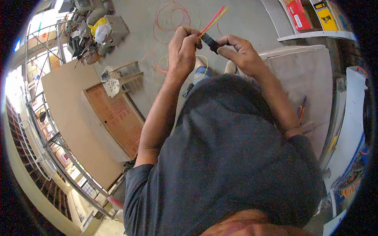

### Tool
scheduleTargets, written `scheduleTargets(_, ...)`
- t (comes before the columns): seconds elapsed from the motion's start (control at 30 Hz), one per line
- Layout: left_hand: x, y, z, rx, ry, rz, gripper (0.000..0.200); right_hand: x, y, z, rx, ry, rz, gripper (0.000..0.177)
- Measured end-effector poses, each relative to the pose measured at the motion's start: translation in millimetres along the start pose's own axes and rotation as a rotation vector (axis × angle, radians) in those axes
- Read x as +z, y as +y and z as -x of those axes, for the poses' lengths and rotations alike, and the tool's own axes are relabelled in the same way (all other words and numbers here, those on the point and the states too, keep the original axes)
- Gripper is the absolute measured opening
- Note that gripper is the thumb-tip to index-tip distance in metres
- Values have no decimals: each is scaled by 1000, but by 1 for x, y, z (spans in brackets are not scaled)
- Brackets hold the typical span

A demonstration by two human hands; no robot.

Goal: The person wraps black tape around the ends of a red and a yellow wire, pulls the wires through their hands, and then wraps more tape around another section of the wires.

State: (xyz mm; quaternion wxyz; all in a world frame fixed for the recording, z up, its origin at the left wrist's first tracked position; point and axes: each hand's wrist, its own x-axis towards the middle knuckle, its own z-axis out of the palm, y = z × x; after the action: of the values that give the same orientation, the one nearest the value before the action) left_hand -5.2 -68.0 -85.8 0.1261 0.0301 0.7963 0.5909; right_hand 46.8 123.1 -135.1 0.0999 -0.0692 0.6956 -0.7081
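Note:
Red and yellow wires (214, 20) stick up from the fingers of my left hand (184, 49), which is closed round them. My right hand (242, 55) pinches the far end of a short black roll (209, 41), seemingly tape. The roll lies between the two hands, its left end close against the wires and my left fingertips. Below my hands a yellow wire (207, 67) curves down in front of my legs. Looser loops of thin red and yellow wire (156, 24) lie on the grey floor beyond my left hand.
A wooden panel (71, 118) and a brown board (114, 116) are at the left. A grey bin (117, 29) with bags stands at the upper left. Pliers (302, 108) lie on a pale surface (315, 78) at the right. A shelf (319, 36) holds red and yellow boxes.

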Motion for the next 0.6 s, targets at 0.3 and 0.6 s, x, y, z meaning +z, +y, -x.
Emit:
scheduleTargets(0.3, 8, -3, -3, 20, 11, -56, 15, -2, -5, -2, -24, 22, 27, 24)
scheduleTargets(0.6, 17, -1, -8, 89, 21, -235, 16, -5, -6, 0, 35, 43, 92, 27)
